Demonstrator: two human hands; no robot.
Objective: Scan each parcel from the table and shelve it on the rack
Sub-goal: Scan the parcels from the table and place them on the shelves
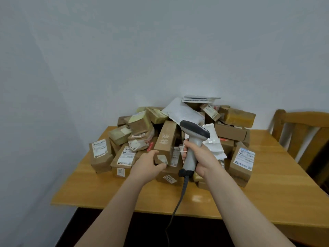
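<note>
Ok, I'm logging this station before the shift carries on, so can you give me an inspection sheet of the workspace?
surface: wooden table, glossy.
job's things: heap of parcels, brown boxes and white mailers, piled toward the table's far side; scanner in hand; rack not in view.
clutter: nothing seen.
grips: left hand holds the lower end of a tall brown box in the heap; right hand grips the scanner's handle.
cables: scanner cable hangs from the handle, past the table's near edge.
surroundings: plain wall behind; wooden chair at the right.
</note>
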